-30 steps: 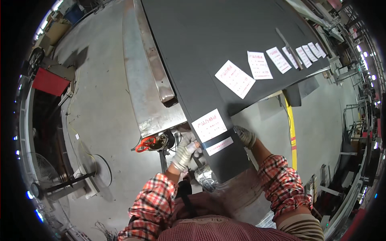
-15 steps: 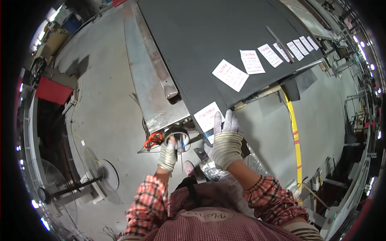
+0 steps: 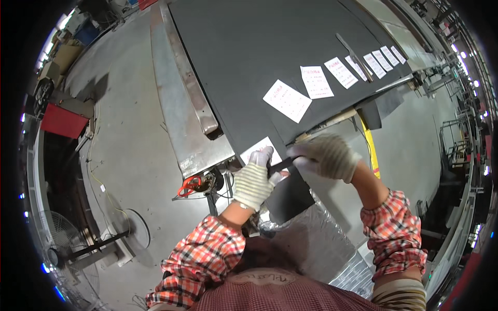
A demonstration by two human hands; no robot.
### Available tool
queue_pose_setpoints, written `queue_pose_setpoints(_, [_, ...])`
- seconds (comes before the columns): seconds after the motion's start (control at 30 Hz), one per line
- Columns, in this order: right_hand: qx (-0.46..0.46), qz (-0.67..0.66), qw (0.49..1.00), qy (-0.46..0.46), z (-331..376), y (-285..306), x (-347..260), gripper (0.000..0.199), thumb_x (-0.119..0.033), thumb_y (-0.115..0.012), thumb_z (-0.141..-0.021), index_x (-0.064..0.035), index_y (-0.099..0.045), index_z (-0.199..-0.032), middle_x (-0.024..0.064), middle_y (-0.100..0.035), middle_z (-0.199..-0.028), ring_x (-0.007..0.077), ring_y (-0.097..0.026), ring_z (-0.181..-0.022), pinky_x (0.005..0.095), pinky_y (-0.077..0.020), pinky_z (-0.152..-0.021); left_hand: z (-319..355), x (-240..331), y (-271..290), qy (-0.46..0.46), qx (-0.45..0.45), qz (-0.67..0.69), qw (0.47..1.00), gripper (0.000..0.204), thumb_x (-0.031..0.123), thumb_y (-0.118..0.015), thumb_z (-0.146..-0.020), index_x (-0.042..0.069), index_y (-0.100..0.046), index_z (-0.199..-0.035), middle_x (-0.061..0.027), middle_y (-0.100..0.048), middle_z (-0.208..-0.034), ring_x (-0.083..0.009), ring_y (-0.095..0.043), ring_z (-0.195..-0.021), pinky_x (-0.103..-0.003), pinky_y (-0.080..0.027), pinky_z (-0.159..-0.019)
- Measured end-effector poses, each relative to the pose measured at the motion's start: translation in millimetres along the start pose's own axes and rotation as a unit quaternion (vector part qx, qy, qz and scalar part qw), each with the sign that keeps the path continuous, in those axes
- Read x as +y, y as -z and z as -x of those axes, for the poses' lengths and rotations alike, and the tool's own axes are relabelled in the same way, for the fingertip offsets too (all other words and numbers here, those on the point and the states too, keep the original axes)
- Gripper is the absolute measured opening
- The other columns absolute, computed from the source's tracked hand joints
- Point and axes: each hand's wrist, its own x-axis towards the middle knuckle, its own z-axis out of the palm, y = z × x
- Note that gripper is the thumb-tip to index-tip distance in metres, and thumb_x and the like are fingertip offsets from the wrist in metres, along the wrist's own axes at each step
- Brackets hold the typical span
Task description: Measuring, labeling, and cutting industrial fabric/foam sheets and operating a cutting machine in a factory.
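A strip of black tape [image 3: 281,165] stretches between my gloved hands over the near corner of the dark sheet [image 3: 244,57]. My left hand [image 3: 253,182] lies over a white printed paper slip [image 3: 268,147], with its thumb and fingers closed round the tape's left end. My right hand [image 3: 328,155], smeared by motion, pinches the other end just past the sheet's right edge. My left hand hides part of the slip. Scissors with red-orange handles [image 3: 189,185] hang at the metal edge to the left.
More white slips [image 3: 288,101] lie in a row along the sheet's right edge, a thin metal bar [image 3: 354,57] across one. A rusty steel beam [image 3: 192,78] runs along the left side. A foil-wrapped block [image 3: 321,238] stands near me, and a fan [image 3: 72,249] at lower left.
My left hand has left the ring-shaped roll by the scissors and moved right onto the slip. My right hand has lifted off the slip and moved right, and black tape now spans both hands.
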Motion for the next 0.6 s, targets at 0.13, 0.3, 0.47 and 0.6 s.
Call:
queue_pose_setpoints(0.13, [0.079, 0.034, 0.991, -0.1, -4.1, -72.7, 49.8, 0.02, -0.026, -0.055, -0.083, -0.0111, -0.062, -0.095, 0.0139, -0.064, -0.085, 0.0306, -0.063, -0.077, 0.0389, -0.0482, -0.066, 1.6, -0.7, -2.6, -0.02, 0.043, -0.018, 0.999, 0.068, 0.038, -0.073, -0.069, 0.006, -0.046, -0.122, -0.0127, -0.056, -0.093, -0.0288, -0.059, -0.073, -0.039, -0.047, -0.062])
queue_pose_setpoints(0.3, [-0.042, 0.051, 0.983, -0.174, 9.8, -165.3, 147.5, 0.024, -0.028, -0.055, -0.084, -0.0066, -0.06, -0.094, 0.0141, -0.064, -0.084, 0.0296, -0.062, -0.071, 0.0389, -0.0477, -0.065, 7.5, 13.8, 8.4, 0.029, -0.026, 0.165, 0.986, 0.069, 0.03, -0.077, -0.069, 0.004, -0.045, -0.125, -0.0126, -0.057, -0.103, -0.0243, -0.06, -0.076, -0.033, -0.048, -0.069])
queue_pose_setpoints(0.47, [0.12, -0.347, 0.896, -0.249, 13.9, -77.0, 23.7, 0.042, -0.038, -0.051, -0.087, -0.0033, -0.054, -0.111, 0.0184, -0.062, -0.094, 0.0332, -0.061, -0.087, 0.0399, -0.0473, -0.075, 37.0, 15.2, -5.0, 0.189, 0.103, 0.245, 0.945, 0.075, 0.015, -0.052, -0.088, -0.004, -0.003, -0.141, -0.0269, -0.038, -0.131, -0.0289, -0.053, -0.106, -0.036, -0.042, -0.09])
queue_pose_setpoints(0.6, [-0.066, -0.031, 0.988, -0.138, 92.1, -72.4, 9.0, 0.048, -0.048, -0.053, -0.084, -0.0018, -0.064, -0.093, 0.0214, -0.062, -0.089, 0.0392, -0.06, -0.083, 0.0402, -0.0469, -0.077, 107.5, 48.4, 3.9, 0.02, -0.079, 0.119, 0.99, 0.076, 0.017, -0.053, -0.086, -0.006, -0.005, -0.14, -0.0238, -0.049, -0.123, -0.0277, -0.053, -0.107, -0.032, -0.041, -0.091])
